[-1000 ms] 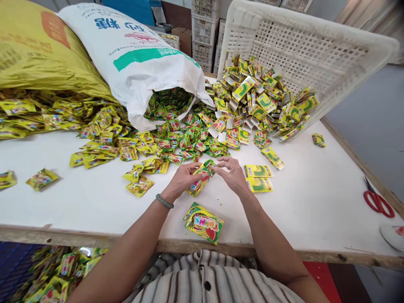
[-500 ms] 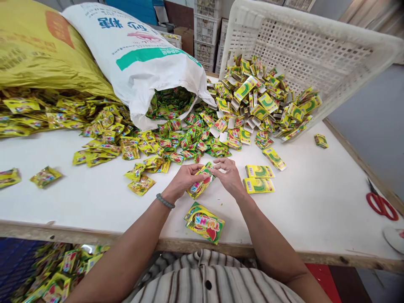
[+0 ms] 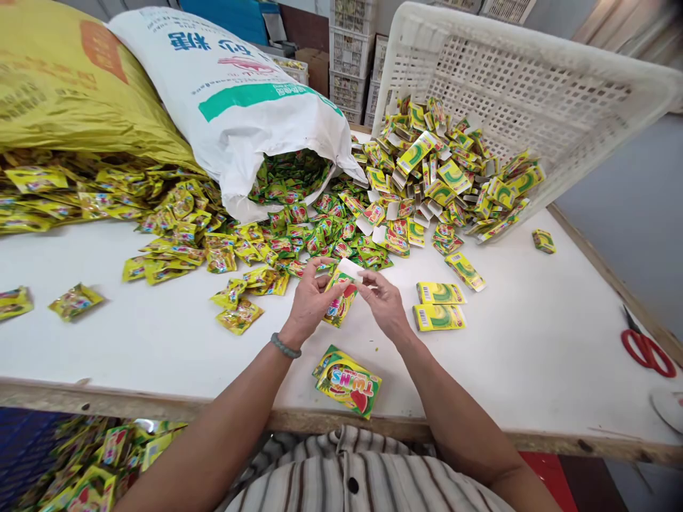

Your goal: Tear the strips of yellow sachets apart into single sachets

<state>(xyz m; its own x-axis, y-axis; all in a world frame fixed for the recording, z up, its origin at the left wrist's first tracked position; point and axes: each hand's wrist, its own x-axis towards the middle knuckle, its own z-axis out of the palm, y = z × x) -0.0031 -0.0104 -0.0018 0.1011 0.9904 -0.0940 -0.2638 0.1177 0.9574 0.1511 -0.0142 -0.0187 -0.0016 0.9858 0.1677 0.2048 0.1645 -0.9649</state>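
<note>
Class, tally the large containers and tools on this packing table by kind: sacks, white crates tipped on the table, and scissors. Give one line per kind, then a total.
Sacks: 2, one yellow sack and one white sack
Tipped white crate: 1
Red scissors: 1
Total: 4

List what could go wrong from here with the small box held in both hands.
The left hand and right hand hold the small box by its edges above the table; a loose grip might drop it. Its white flap stands open, so contents could slip out. The finished pack lies near the table's front edge and could be knocked off.
</note>
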